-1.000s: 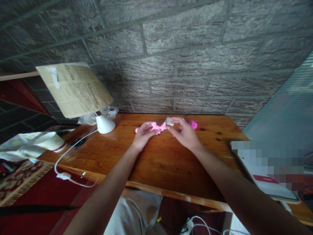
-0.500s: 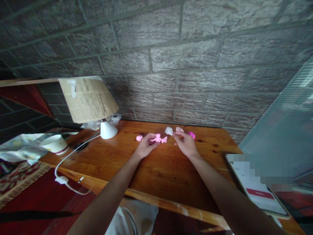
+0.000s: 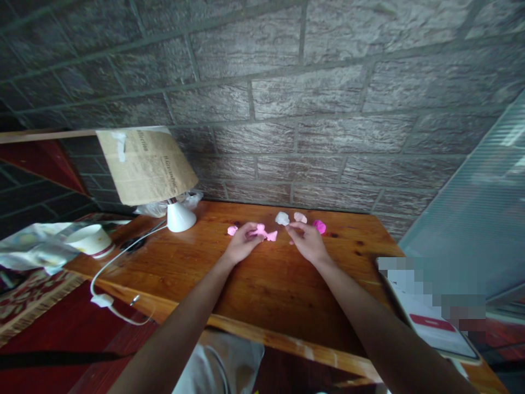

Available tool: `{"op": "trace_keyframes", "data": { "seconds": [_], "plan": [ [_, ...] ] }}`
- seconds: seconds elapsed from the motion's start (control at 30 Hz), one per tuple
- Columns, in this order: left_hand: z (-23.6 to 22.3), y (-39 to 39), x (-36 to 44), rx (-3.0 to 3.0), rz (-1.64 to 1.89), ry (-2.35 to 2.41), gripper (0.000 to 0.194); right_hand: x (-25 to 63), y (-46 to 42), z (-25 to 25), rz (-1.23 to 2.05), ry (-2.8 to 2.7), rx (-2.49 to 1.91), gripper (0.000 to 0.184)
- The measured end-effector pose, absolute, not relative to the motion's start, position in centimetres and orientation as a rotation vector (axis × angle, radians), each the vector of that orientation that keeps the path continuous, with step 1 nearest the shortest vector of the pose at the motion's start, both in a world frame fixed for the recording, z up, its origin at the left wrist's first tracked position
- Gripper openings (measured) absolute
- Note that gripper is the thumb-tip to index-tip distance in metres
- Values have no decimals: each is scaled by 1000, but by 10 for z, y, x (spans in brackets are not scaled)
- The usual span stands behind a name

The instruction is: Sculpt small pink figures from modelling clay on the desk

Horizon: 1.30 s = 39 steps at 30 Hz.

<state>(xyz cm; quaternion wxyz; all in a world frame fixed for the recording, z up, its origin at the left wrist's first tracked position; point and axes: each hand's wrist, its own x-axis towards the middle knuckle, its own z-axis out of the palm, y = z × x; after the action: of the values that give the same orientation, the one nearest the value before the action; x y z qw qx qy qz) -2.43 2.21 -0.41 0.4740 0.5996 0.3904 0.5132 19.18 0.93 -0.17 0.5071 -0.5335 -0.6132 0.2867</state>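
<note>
My left hand [image 3: 241,243] is closed around one side of a small pink clay figure [image 3: 260,230], which has a rounded top and lobes sticking out sideways. To its right, my right hand [image 3: 309,241] has thumb and forefinger drawn together at the lower edge of a white clay lump [image 3: 282,218]. Whether the fingertips touch that lump or hold a tiny piece, I cannot tell. Behind the right hand lie a pale pink lump [image 3: 300,217] and a bright magenta lump [image 3: 319,226]. Another pink lump [image 3: 232,231] sits just left of my left hand.
A lamp [image 3: 180,217] with a paper-like shade stands at the back left, its white cord hanging over the table's [image 3: 279,295] front edge. A paper cup [image 3: 91,241] is at the left end. A tablet-like device [image 3: 435,323] lies at the right. A brick wall closes the back.
The pink figure has tilted slightly and shifted a little left in my left hand. My right hand's fingertips stay by the white lump, with only a slight shift.
</note>
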Motion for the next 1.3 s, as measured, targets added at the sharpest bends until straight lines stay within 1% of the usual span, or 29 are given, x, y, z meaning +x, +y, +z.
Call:
{"op": "trace_keyframes", "data": {
  "seconds": [0.17,0.37,0.67,0.97,1.3],
  "plan": [
    [-5,22,-24,1526,1223,985,35,191,7,-1,708,-1510,-1242,16],
    [-9,26,-27,1493,1212,1038,37,188,5,6,754,-1481,-1365,12],
    [-13,29,-27,1530,1196,1062,34,186,3,8,779,-1492,-1345,9],
    [-5,24,-26,1585,1188,1078,31,188,6,2,806,-1507,-1328,11],
    [-11,30,-27,1476,1232,1076,30,187,3,5,801,-1496,-1331,10]
  ]
}}
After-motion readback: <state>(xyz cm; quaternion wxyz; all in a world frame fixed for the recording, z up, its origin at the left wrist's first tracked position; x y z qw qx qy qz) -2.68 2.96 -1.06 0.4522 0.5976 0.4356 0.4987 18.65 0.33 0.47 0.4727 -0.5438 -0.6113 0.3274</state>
